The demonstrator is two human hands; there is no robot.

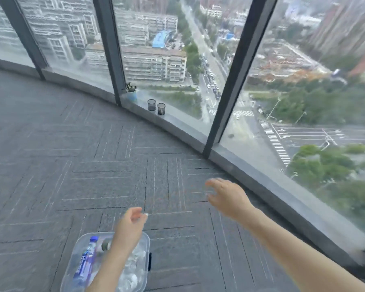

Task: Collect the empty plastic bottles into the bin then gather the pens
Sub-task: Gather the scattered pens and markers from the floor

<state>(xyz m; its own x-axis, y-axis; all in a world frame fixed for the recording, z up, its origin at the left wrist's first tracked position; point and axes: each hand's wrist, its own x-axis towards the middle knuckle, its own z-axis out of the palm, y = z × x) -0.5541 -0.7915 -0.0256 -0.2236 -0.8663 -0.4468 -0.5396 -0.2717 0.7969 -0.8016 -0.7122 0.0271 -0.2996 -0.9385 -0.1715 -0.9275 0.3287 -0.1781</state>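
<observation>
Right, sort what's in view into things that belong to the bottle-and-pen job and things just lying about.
Belongs to the job:
clear plastic bin on the carpet
blue-labelled bottle in the bin
crumpled clear bottles in the bin
two mesh pen cups on the window ledge
left hand and right hand, both holding nothing

Just lying about:
small potted plant on the ledge

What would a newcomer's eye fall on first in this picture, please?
Probably the tall window over the city, filling the upper right. Next, the two bare hands, left hand and right hand, both holding nothing, above the clear bin of bottles at bottom centre. Two mesh cups stand on the sill.
</observation>
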